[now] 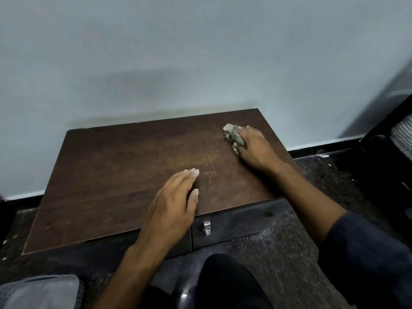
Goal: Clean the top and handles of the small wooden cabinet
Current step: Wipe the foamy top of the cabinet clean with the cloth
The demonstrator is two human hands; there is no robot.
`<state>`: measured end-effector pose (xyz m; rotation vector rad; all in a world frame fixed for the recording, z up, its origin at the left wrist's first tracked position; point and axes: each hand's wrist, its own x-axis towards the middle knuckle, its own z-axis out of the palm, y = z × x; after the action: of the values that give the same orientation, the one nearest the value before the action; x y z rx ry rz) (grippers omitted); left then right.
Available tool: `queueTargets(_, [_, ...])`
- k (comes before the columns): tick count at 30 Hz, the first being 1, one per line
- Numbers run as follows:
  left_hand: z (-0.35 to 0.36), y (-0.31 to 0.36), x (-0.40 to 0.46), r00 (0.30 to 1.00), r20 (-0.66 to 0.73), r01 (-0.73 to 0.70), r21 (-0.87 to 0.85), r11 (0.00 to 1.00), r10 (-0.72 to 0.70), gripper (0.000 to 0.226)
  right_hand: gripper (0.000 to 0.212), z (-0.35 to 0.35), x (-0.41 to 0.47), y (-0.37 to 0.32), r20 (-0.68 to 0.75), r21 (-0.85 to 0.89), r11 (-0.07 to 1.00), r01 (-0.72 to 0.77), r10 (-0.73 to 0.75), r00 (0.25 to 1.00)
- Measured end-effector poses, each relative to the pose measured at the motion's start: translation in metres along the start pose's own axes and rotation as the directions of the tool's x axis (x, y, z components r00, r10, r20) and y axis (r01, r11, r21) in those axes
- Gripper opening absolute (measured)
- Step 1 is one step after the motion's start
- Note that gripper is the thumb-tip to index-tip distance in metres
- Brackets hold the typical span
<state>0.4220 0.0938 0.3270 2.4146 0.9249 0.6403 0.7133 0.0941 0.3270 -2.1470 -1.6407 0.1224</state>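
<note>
The small wooden cabinet [107, 175] stands against the wall, its dark brown top dusty and scratched near the middle. My right hand [254, 148] grips a crumpled grey cloth [231, 133] and holds it against the top near the far right corner. My left hand [176, 201] lies flat on the top by the front edge, fingers straight. A metal handle [207, 228] shows on the cabinet's front, just right of my left wrist. Any other handle is hidden.
A pale wall [200, 52] with a dark skirting rises right behind the cabinet. A dark speckled floor [289, 253] surrounds it. A black chair with a striped part [401, 137] stands at the far right. My knee [223, 282] is close to the cabinet front.
</note>
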Motion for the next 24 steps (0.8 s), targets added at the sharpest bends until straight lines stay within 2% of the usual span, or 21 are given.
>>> queueTargets(4, [-0.003,0.002,0.002,1.000,-0.001,0.003,-0.013,1.000,-0.003,0.045,0.034,-0.001,-0.070,-0.003,0.033,0.036,0.995,0.098,-0.099,0.995])
queueTargets(8, [-0.006,0.002,-0.006,1.000,0.000,-0.020,-0.007,1.000,0.020,0.044,0.041,-0.030,-0.128,0.032,-0.052,0.068,0.997,-0.032,0.035,0.998])
queueTargets(10, [-0.007,0.000,-0.014,1.000,-0.009,-0.012,-0.020,1.000,0.012,0.044,0.045,-0.040,-0.152,0.040,-0.012,0.071,0.996,-0.050,0.051,0.999])
queueTargets(13, [-0.004,0.000,-0.032,1.000,-0.017,0.003,-0.045,0.999,-0.004,0.044,0.063,-0.042,-0.180,0.039,0.148,0.112,0.992,0.059,-0.076,0.986])
queueTargets(16, [0.002,0.003,-0.049,0.999,-0.032,0.006,-0.062,0.998,-0.008,0.044,0.064,-0.048,-0.179,0.042,0.242,0.100,0.982,0.162,-0.182,0.953])
queueTargets(18, [0.005,0.006,-0.059,0.999,-0.048,0.004,-0.052,0.999,-0.007,0.044,0.067,-0.050,-0.169,0.042,0.241,0.015,0.975,0.222,-0.219,0.945])
queueTargets(20, [0.005,0.008,-0.068,0.997,-0.077,-0.005,-0.039,0.999,0.002,0.044,0.063,-0.042,-0.165,0.038,0.214,-0.055,0.951,0.303,-0.285,0.934])
queueTargets(24, [-0.003,0.000,-0.088,0.988,-0.156,0.018,-0.010,1.000,-0.019,0.043,0.063,-0.021,-0.165,0.038,0.122,-0.095,0.912,0.399,-0.387,0.914])
